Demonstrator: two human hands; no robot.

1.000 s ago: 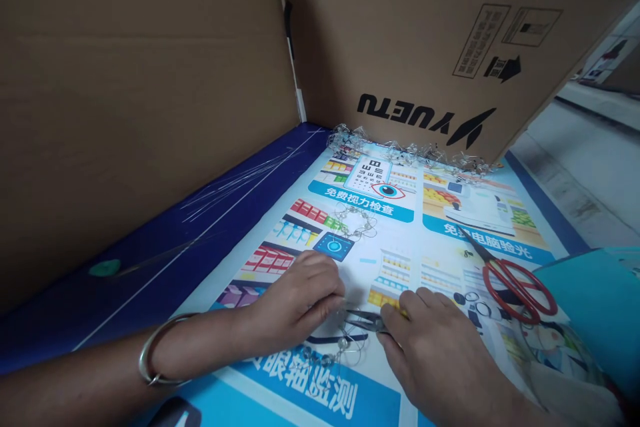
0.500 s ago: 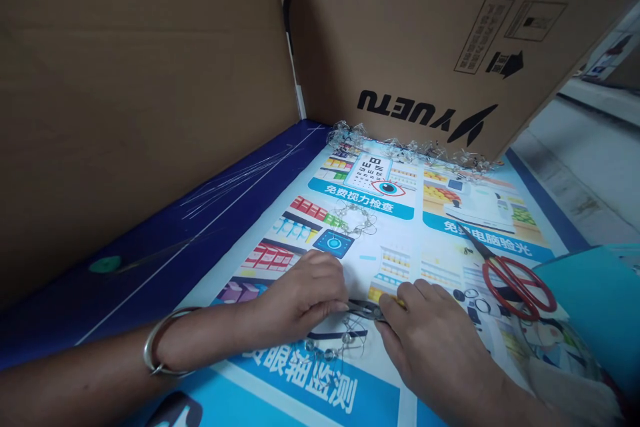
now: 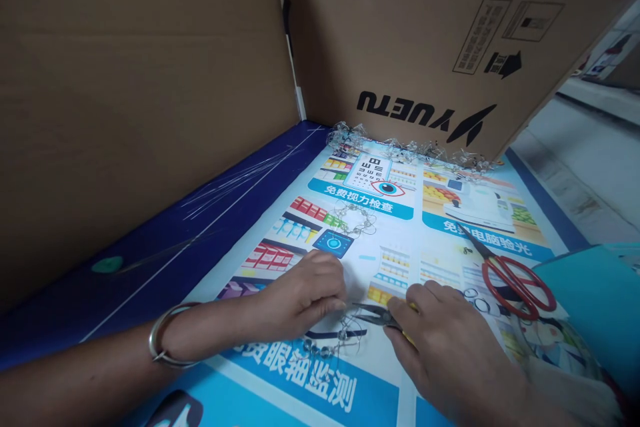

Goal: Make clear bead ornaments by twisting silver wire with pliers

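My right hand (image 3: 450, 353) is clenched on yellow-handled pliers (image 3: 375, 315), tips at 12 o'clock. Left fingers (image 3: 333, 287) curl just beside them over beaded wire (image 3: 330, 349) at 6 o'clock; can't tell if they're pinching. One wire loop (image 3: 355, 217) looks done at 12 o'clock, more beadwork (image 3: 400, 150) beyond it, and this piece is still in hand.

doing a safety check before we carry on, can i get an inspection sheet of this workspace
surface: printed poster on a blue mat
job's things: pliers above a beaded wire piece; beaded wire ring further along the poster
clutter: loose wires on the mat; beaded strip along the far edge; red-handled scissors
hands: right hand grips the pliers; left hand is beside their tips
cables: nothing seen
surroundings: cardboard boxes, teal folder, floor
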